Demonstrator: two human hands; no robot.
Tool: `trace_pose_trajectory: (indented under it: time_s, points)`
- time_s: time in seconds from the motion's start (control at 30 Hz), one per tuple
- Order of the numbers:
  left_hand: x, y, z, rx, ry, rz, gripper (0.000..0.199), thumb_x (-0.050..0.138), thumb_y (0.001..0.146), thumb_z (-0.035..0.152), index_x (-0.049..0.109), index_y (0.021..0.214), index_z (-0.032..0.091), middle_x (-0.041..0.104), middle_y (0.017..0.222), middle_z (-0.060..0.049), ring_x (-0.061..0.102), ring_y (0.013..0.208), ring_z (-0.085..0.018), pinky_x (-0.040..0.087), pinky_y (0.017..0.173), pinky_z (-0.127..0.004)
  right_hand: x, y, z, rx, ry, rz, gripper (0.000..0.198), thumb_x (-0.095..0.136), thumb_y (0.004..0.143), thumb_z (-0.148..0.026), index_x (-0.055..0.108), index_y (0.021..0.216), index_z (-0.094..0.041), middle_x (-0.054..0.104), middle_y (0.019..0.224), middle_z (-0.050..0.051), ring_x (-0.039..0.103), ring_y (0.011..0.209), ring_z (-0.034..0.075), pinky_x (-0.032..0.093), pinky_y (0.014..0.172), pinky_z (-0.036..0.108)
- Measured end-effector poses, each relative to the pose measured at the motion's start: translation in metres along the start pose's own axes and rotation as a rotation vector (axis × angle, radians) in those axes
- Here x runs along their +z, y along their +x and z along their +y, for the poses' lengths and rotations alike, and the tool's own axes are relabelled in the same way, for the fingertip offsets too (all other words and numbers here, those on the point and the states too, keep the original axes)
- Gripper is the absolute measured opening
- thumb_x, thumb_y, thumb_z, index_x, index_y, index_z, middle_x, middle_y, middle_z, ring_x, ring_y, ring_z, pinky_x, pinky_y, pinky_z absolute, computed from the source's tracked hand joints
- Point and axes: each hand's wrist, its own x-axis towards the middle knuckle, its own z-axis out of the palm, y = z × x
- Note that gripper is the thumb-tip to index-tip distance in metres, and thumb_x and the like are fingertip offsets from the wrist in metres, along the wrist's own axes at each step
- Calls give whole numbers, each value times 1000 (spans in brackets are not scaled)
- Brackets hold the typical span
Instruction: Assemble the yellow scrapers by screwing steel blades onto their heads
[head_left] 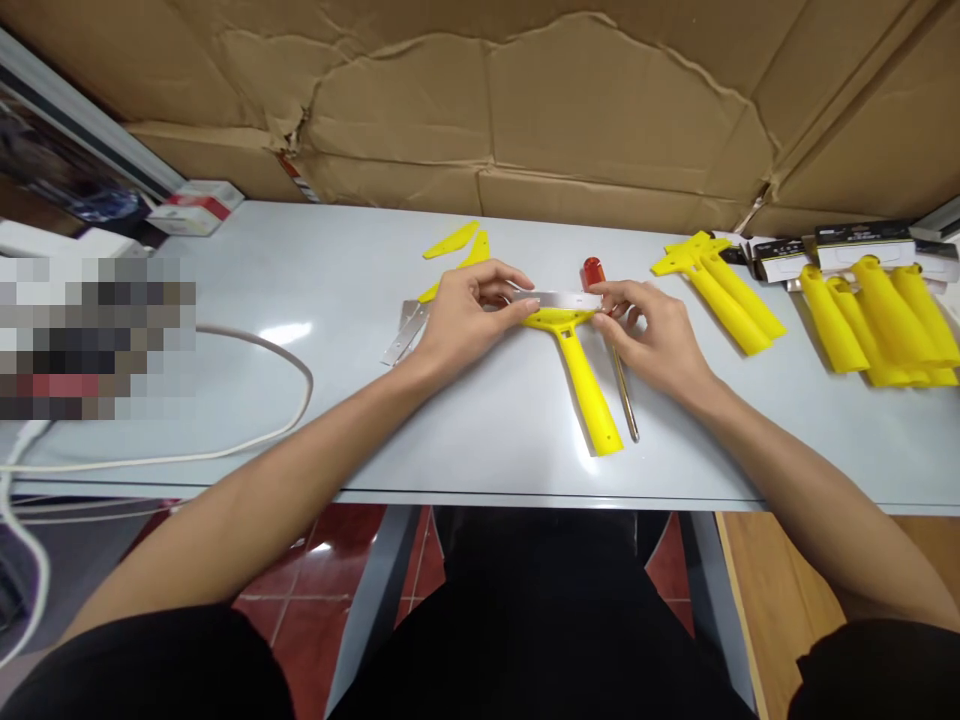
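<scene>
Between my two hands a flat metal scraper blade (561, 299) lies along the wide head of a yellow scraper handle (589, 390). The left end of the blade is pinched in the fingers of my left hand (466, 318). At the other end, the thumb and fingers of my right hand (658, 328) close on the blade. A screwdriver (624, 395) with a red grip rests just right of the handle, partly behind my right fingers. Loose metal blades (405, 335) and yellow plastic head pieces (451, 240) lie beside my left hand, which covers part of them.
More yellow scraper handles (731, 290) lie to the right, and several packaged ones (881, 315) with black cards sit at the far right. A white cable (300, 375) loops across the left of the table. Cardboard (495, 120) lines the back; a small box (196, 207) stands back left.
</scene>
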Motion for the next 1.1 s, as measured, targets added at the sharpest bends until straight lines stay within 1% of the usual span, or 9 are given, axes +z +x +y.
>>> trace_pose_trajectory:
  time_s: [0.07,0.17,0.33,0.43,0.63,0.77,0.87,0.97,1.1]
  points:
    - [3,0,-2,-5,33,-25,21,90,81,33,81,95,20,82,88,-3,73,82,-16,57,82,-30,0,7,4,-43,-96,22,43,61,104,-43,77,139,-24,72,111,9,60,103,15,51,101,35]
    - [4,1,-6,20,165,-59,19,89,82,36,85,94,21,84,97,-5,73,90,-20,56,88,-36,1,16,8,-108,-211,-75,45,59,106,-46,79,139,-23,70,114,13,55,110,20,49,106,40]
    - [-1,5,-13,89,314,-46,19,91,83,41,88,92,25,84,101,-6,69,101,-24,52,87,-37,2,17,7,-207,-356,-226,55,48,110,-52,75,150,-25,64,144,13,43,132,28,41,120,48]
    - [-5,6,-11,78,342,-140,20,89,84,43,87,91,24,82,98,-5,68,93,-21,51,83,-34,-1,15,3,-197,-368,-291,54,44,111,-50,76,148,-26,66,143,11,39,129,28,36,118,49]
    - [-5,-4,10,76,440,-274,26,85,91,39,84,110,22,80,98,-2,66,79,-15,50,77,-31,-10,10,-9,-97,-341,-413,51,54,108,-44,73,151,-24,68,127,16,37,116,24,32,107,42]
    - [-2,-12,16,11,362,-332,49,94,77,29,79,123,21,78,97,-1,67,78,-15,54,77,-30,-14,6,-15,-26,-260,-469,40,61,105,-46,78,131,-20,69,123,13,41,115,22,30,106,37]
    - [-1,-13,11,-36,219,-360,51,92,73,24,76,121,21,77,104,-2,65,76,-13,55,72,-29,-14,2,-18,-6,-147,-492,30,65,102,-41,76,115,-16,70,120,11,44,115,21,32,106,35]
    - [0,-12,6,-31,112,-404,50,93,72,28,75,118,22,74,101,-2,65,80,-14,56,72,-28,-13,-3,-20,-17,-49,-518,27,67,100,-38,74,116,-16,71,119,9,47,115,20,36,104,33]
    - [-2,-10,8,-52,23,-416,57,96,71,27,72,123,23,69,97,0,65,79,-13,57,70,-27,-10,-10,-23,-16,-70,-504,33,64,103,-38,73,127,-18,72,110,8,46,107,19,36,99,32]
